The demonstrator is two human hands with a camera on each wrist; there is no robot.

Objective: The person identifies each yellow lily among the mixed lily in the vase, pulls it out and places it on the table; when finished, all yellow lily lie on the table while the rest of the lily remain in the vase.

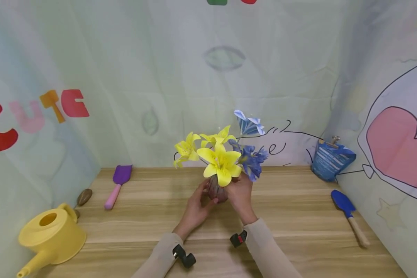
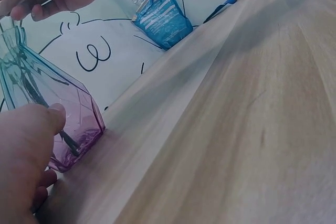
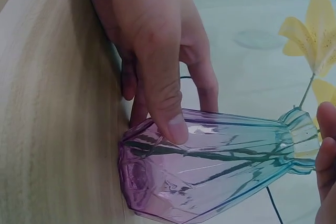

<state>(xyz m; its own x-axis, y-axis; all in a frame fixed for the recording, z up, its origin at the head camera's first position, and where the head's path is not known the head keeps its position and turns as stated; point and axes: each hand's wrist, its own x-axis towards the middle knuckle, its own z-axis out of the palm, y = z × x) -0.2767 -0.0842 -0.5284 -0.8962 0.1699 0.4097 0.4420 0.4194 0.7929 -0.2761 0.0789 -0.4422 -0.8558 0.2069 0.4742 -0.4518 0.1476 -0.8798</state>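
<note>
A faceted glass vase (image 3: 210, 177), pink at its base and teal at its neck, stands on the wooden table with green stems inside. My left hand (image 1: 196, 210) grips its lower body; the thumb (image 3: 177, 127) lies against the glass. At the mouth, my right hand (image 1: 241, 195) has its fingers (image 2: 44, 9) curled about the flower stems just above the rim, though part of that hold is hidden. Yellow lilies (image 1: 220, 164) spread from the top of the vase, with purple-blue flowers (image 1: 253, 160) and a pale blue flower (image 1: 248, 123) to their right.
To the left are a yellow watering can (image 1: 52, 235), a purple shovel with pink handle (image 1: 122, 174) and a brown stone (image 1: 85, 197). At right stand a clipped blue bag (image 1: 331, 160) and a blue trowel (image 1: 343, 202). A printed cloth (image 1: 153, 77) hangs behind the table.
</note>
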